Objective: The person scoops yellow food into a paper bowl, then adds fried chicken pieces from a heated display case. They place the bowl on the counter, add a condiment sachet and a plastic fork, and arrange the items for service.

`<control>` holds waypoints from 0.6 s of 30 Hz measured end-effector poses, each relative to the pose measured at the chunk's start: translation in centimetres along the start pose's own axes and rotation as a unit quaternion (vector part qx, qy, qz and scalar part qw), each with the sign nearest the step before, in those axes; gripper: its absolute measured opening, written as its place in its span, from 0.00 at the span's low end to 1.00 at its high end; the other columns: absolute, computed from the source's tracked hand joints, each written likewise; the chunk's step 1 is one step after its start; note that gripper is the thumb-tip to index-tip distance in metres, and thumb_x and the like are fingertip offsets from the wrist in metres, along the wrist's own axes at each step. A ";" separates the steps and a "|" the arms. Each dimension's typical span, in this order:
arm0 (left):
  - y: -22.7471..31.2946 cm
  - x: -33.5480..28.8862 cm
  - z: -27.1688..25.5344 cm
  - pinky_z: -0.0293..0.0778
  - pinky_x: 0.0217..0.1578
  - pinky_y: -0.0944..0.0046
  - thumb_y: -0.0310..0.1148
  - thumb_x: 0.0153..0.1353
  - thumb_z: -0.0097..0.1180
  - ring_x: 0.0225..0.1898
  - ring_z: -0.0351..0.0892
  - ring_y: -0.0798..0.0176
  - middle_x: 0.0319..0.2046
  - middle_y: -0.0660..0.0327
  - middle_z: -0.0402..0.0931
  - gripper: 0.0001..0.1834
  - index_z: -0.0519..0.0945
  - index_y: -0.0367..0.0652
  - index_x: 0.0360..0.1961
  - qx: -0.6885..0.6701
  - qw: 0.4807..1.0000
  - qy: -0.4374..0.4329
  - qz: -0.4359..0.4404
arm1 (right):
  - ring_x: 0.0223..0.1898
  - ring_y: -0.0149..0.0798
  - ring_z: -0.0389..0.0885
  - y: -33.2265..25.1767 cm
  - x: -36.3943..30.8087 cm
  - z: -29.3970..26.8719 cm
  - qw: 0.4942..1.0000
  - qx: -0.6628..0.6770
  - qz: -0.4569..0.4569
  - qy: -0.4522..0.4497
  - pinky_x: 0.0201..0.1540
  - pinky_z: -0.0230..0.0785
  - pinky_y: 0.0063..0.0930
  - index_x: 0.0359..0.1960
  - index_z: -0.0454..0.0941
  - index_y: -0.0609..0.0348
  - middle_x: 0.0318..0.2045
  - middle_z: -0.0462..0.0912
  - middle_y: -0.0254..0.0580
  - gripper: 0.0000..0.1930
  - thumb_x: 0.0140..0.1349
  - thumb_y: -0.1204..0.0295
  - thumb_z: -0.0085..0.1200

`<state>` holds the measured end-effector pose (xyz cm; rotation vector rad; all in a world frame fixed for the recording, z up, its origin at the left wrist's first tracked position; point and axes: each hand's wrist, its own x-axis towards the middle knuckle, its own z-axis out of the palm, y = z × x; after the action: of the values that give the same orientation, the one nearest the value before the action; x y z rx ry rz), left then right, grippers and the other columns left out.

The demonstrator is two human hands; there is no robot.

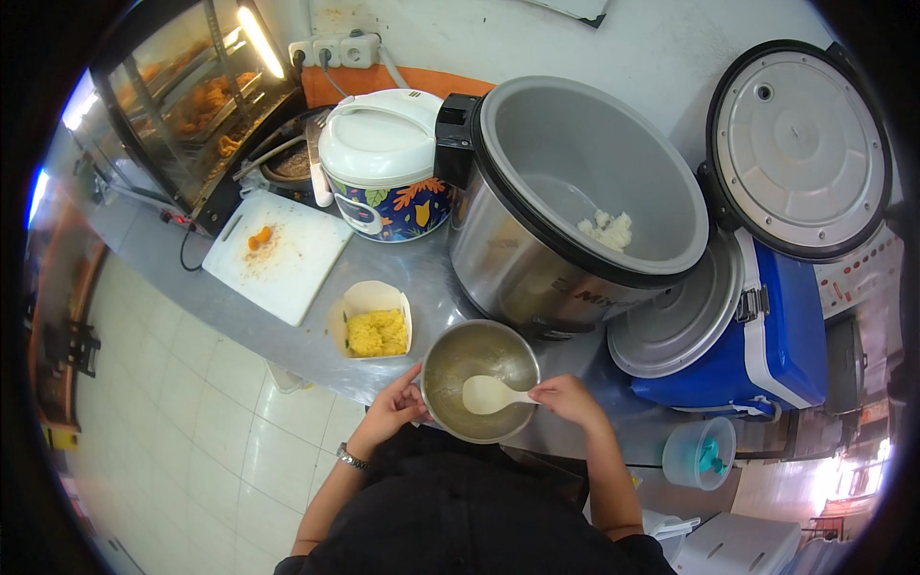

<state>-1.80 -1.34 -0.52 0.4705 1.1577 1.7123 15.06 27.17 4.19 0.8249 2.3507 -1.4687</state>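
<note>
My left hand (399, 401) grips the left rim of a metal bowl (446, 383) at the front edge of the steel counter. In my right hand (567, 397) is the handle of a cream rice paddle (491, 394), its blade inside the bowl. Little shows in the bowl besides a thin residue. Just beyond it, to the left, an open paper box (399, 299) holds yellow rice (377, 333). A large steel rice cooker (498, 249) stands open behind the bowl, with a clump of white rice (608, 231) on its inner floor.
Left of the box lies a white cutting board (287, 273) with orange scraps. Behind are a patterned rice cooker (385, 163), a dark pan (292, 165) and a lit food display case (192, 105). A blue cooler (786, 335) and a clear tub (682, 450) stand at the right.
</note>
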 end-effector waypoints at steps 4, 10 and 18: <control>-0.5 0.1 0.0 0.76 0.41 0.65 0.13 0.54 0.50 0.35 0.76 0.67 0.33 0.63 0.71 0.40 0.51 0.44 0.68 0.025 1.000 0.009 0.010 | 0.20 0.23 0.69 -0.8 0.7 1.1 0.998 0.034 0.009 -0.057 0.23 0.62 0.20 0.36 0.83 0.61 0.16 0.73 0.30 0.14 0.57 0.62 0.58; -0.1 -0.2 0.3 0.76 0.40 0.66 0.13 0.54 0.52 0.35 0.77 0.66 0.34 0.61 0.71 0.41 0.51 0.43 0.68 0.012 1.000 -0.015 0.009 | 0.17 0.20 0.62 0.2 1.4 1.6 0.962 0.200 0.116 -0.146 0.19 0.54 0.16 0.40 0.82 0.56 0.17 0.70 0.25 0.14 0.60 0.60 0.56; 0.6 -0.5 0.5 0.75 0.40 0.65 0.09 0.50 0.52 0.35 0.77 0.66 0.33 0.64 0.67 0.44 0.51 0.43 0.68 -0.020 0.999 -0.026 0.009 | 0.14 0.16 0.54 1.2 1.3 1.9 0.875 0.403 0.142 -0.229 0.15 0.43 0.13 0.41 0.79 0.57 0.15 0.63 0.22 0.13 0.61 0.62 0.55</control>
<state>-1.48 -1.59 0.35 0.4998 1.0818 1.7257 14.59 26.35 1.77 0.8071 1.1801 -2.2118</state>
